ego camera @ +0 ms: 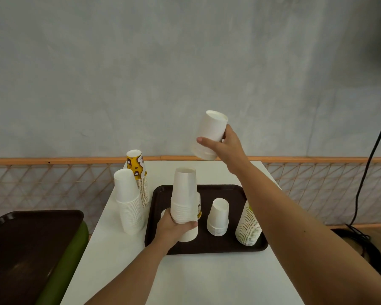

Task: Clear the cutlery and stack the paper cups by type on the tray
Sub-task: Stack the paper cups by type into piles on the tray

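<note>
A dark brown tray (220, 246) lies on the white table (207, 278). My left hand (174, 230) grips a tall upside-down stack of plain white cups (183, 194) standing on the tray's left part. My right hand (223, 144) holds a small nested stack of white cups (210, 133) tilted in the air, above the table's far edge. A short white stack (217, 216) stands mid-tray. At the tray's right end leans a tall stack with green-printed rims (249, 225). A yellow-printed cup (198, 209) peeks from behind the held stack. No cutlery is visible.
Left of the tray on the table stand a tall white stack (129, 203) and a yellow-brown printed stack (139, 172). A second dark tray (24, 243) lies on a green surface at the left. An orange lattice fence (317, 186) and a black cable (370, 161) are behind.
</note>
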Motion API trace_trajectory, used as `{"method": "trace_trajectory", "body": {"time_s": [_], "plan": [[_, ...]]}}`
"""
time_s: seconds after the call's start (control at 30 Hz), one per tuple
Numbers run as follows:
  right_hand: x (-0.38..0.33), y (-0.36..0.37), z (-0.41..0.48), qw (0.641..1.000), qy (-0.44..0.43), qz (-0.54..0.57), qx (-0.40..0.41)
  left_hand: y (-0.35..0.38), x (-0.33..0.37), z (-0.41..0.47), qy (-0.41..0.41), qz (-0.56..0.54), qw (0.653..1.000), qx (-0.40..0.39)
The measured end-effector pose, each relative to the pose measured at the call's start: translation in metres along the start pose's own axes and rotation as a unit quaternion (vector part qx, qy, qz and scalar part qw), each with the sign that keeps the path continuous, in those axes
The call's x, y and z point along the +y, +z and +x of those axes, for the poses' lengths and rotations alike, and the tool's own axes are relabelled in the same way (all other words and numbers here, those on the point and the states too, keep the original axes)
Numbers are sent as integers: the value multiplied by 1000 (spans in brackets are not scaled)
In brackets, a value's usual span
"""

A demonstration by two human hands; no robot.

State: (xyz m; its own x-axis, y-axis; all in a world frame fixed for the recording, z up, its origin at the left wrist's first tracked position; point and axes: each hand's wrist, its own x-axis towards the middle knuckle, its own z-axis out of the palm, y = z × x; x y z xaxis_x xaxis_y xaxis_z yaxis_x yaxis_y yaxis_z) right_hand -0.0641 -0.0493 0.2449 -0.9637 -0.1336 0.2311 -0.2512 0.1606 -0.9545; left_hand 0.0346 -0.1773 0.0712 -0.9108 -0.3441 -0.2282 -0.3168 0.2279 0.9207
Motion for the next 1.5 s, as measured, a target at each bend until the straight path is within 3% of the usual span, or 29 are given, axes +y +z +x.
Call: {"method": "trace_trajectory", "body": {"time_s": [0.37,0.9,1.07,1.3,1.4,1.5], "plan": [[98,-5,-15,980,134,-141,31,3,6,7,0,-3,1000,18],[174,-9,-35,969,209,-131,-6,10,10,14,7,-7,1000,15],[167,-11,-31,976,176,-130,-16,15,8,20,5,-2,1000,8],[120,-5,-15,997,56,-42,17,19,13,26,13,5,1000,0],[96,-3,-12,997,60,9,-56,19,17,29,23,4,1000,0],[84,5,-10,985,58,-45,-154,17,21,31,26,1,1000,1]]}}
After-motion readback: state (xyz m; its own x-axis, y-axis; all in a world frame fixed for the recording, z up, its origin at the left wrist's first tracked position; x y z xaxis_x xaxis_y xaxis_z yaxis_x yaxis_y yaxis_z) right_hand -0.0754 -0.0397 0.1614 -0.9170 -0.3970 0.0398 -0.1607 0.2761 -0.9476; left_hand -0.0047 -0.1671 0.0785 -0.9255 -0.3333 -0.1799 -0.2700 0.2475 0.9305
